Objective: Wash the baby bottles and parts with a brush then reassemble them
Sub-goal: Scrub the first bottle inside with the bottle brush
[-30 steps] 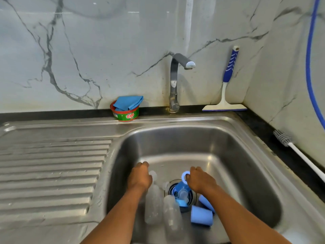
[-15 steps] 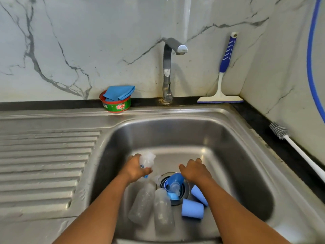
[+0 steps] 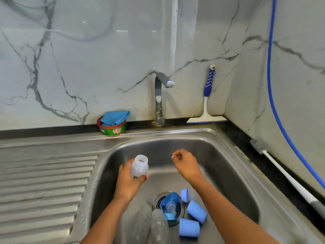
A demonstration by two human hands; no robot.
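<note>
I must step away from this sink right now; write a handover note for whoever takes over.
Left hand grips a small clear bottle, mouth up, over the sink. Right hand is raised beside it, loosely curled, empty. Two more bottles, blue caps and a nipple collar lie around the drain. Brush lies on the right counter, untouched; tap shows no water. Done: parts taken apart. Left: scrubbing, rinsing, reassembly.

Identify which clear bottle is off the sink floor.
The small clear bottle gripped in the left hand, its open neck pointing up. The two longer clear bottles lie on their sides beside the drain.
</note>
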